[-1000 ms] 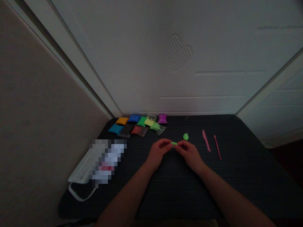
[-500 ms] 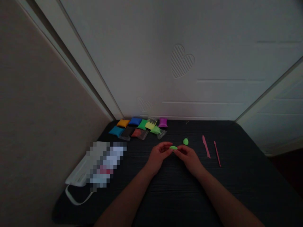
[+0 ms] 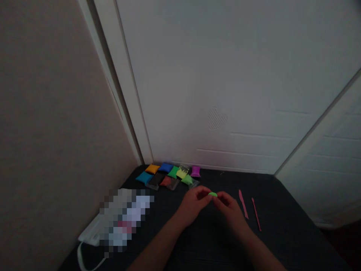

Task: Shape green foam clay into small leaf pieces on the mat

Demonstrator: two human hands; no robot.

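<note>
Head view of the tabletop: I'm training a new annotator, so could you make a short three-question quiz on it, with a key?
1. Multiple choice. What do the left hand and the right hand hold between their fingertips?
A) the orange packet
B) a small light-green piece
C) the white mask

2. True or false. In the picture, the purple packet lies farther right than the blue packet.

3. Fill in. The pink knife-shaped tool and the thin pink rod lie to the ____ of the right hand.

Key: 1 B; 2 true; 3 right.
</note>
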